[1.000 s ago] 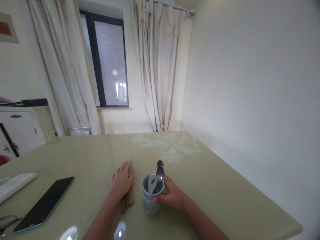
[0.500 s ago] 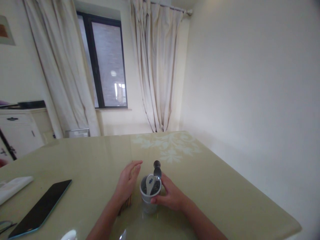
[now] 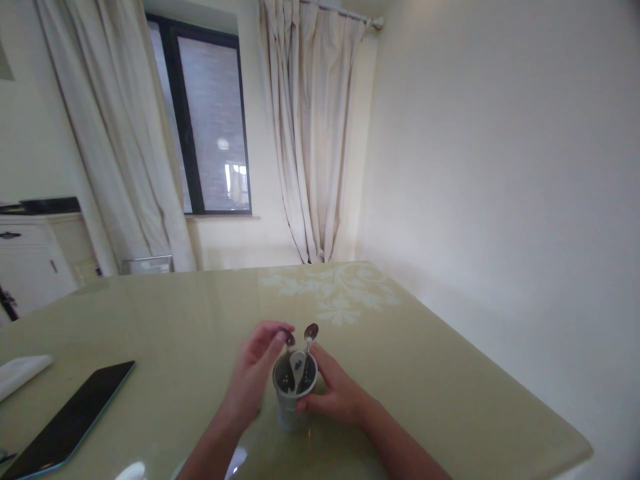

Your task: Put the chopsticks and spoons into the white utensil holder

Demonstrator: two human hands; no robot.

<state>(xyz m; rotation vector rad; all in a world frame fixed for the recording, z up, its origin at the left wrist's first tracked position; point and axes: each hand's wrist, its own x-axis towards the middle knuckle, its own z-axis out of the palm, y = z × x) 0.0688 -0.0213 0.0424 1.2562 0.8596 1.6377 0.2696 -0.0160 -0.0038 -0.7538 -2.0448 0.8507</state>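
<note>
A grey utensil cup (image 3: 291, 412) stands upright on the table, with my right hand (image 3: 340, 392) wrapped around its right side. Inside it lean a white ceramic spoon (image 3: 298, 365) with a blue mark and a metal spoon (image 3: 311, 332), bowl up. A second metal spoon (image 3: 289, 339) tilts toward the left rim, its bowl pinched between the thumb and fingers of my left hand (image 3: 254, 367). That hand and forearm cover the tabletop just left of the cup.
A dark tablet (image 3: 75, 417) lies at the left of the glossy green table (image 3: 450, 373), with a white object (image 3: 23, 373) beyond it. White shiny shapes (image 3: 133, 471) show at the front edge. A wall (image 3: 500, 200) runs along the right side.
My left hand has moved from beside the cup up to its rim and taken hold of one metal spoon, now shifted left. The chopsticks beside that hand are now hidden. The view has shifted slightly.
</note>
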